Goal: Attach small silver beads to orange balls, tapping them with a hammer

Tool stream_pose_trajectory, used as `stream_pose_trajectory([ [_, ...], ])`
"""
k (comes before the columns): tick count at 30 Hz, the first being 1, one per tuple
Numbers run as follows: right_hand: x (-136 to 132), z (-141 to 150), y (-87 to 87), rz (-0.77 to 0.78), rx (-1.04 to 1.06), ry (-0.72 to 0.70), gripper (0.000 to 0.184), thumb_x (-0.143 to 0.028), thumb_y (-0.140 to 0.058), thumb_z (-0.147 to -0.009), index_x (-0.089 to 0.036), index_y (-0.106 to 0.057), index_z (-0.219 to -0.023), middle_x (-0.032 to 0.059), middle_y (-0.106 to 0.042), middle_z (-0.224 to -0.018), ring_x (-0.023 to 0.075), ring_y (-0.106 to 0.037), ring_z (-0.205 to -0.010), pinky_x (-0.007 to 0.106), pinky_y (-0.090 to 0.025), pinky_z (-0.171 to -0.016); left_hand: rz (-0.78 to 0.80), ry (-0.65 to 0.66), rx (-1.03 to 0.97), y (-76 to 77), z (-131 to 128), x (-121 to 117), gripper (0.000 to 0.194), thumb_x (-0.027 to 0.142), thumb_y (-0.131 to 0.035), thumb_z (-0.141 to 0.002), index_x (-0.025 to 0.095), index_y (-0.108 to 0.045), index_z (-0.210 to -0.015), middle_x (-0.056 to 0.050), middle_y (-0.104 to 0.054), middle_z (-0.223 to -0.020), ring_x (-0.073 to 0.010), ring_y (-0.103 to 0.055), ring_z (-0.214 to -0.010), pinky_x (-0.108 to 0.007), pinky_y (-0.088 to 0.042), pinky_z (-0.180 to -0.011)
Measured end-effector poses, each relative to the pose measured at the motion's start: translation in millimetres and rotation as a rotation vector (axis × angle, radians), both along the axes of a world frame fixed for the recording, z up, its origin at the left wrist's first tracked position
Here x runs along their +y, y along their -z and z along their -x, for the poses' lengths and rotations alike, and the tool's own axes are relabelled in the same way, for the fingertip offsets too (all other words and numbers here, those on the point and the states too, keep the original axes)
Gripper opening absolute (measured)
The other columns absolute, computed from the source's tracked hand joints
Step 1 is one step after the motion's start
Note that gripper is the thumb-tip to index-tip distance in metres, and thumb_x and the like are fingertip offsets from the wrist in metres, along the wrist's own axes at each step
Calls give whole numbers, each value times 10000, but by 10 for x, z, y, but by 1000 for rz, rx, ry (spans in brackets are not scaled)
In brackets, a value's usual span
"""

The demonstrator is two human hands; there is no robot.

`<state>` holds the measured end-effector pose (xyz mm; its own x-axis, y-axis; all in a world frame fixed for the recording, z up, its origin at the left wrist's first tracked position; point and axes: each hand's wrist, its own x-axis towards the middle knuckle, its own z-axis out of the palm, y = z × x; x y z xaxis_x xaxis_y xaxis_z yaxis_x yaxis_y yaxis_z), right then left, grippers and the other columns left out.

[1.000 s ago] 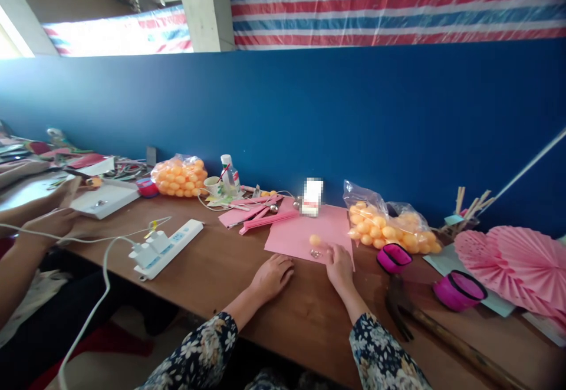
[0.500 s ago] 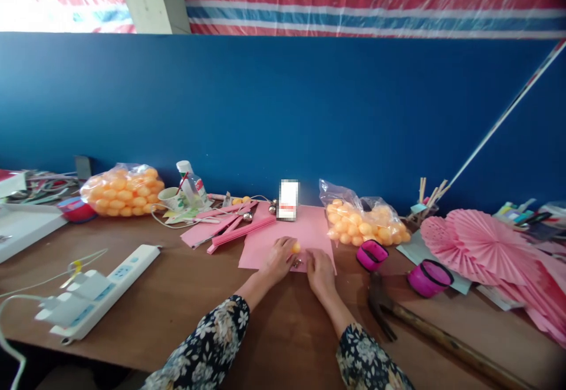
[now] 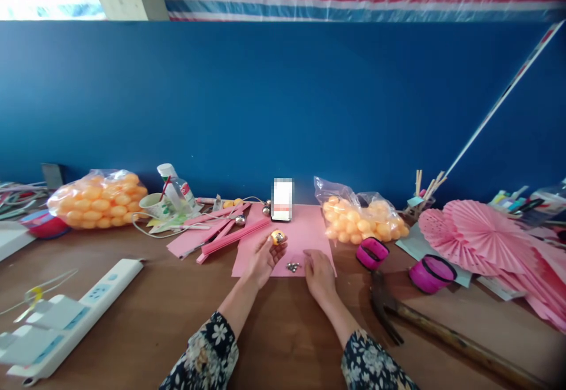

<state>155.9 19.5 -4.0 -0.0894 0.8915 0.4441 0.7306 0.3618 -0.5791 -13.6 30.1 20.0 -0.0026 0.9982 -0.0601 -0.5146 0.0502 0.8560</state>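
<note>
My left hand [image 3: 264, 261] is turned palm up, its fingers closed round an orange ball [image 3: 277, 237] that looks like a table tennis ball. Dark and silvery marks show on the ball's face; their nature is too small to tell. My right hand [image 3: 319, 273] lies palm down at the right part of a pink paper sheet [image 3: 305, 230], with fingers loosely bent and nothing visible in them. Between the hands, a small heap of shiny metal pieces [image 3: 292, 267] lies near the sheet's front edge. A phone [image 3: 282, 201] stands upright at the back of the sheet.
Clear bags of orange balls stand left [image 3: 99, 201] and right [image 3: 354, 219]. A hammer [image 3: 433, 325] and magenta bands [image 3: 431, 275] lie right, beside pink paper fans [image 3: 481, 236]. Left are a power strip [image 3: 84, 313], folded pink paper [image 3: 234, 242] and a bottle [image 3: 177, 186].
My left hand has lifted the orange ball up and left, turning its palm upward. The small metal heap is now uncovered. My right hand stays on the sheet. The view has shifted slightly.
</note>
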Motion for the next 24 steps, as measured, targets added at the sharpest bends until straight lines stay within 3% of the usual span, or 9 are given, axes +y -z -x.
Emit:
stream_pose_trajectory([
  [2, 8, 3, 12, 0, -3, 8, 235, -151, -400, -791, -182, -563, -956, 64, -595, -930, 199, -527, -875, 324, -422, -788, 107, 19, -235, -9, 27, -7, 305, 302, -515, -807, 130, -531, -1059, -133, -610, -1060, -155, -611, -878, -275, -483, -797],
  [5, 13, 7, 20, -5, -6, 15, 232, -147, -413, -781, -179, -567, -952, 63, -596, -919, 193, -528, -867, 313, -425, -779, 191, 22, -347, 8, 41, -8, 284, 282, -513, -814, 138, -534, -1058, -118, -620, -1040, -132, -614, -850, -240, -496, -763],
  [14, -2, 18, -23, 7, -30, 25, 225, -158, -403, -796, -185, -567, -946, 57, -600, -925, 196, -526, -863, 319, -427, -777, 158, 15, -309, -56, 89, -17, 271, 236, -584, -771, 120, -571, -1015, -122, -619, -1022, -82, -596, -675, -191, -516, -633],
  [24, 24, 23, 3, 18, -58, 35, 228, -175, -417, -791, -191, -578, -951, 56, -607, -927, 192, -535, -878, 322, -424, -785, 149, 19, -343, -154, 137, -11, 279, 241, -560, -781, 98, -566, -1021, -130, -639, -955, -84, -581, -642, -200, -510, -625],
])
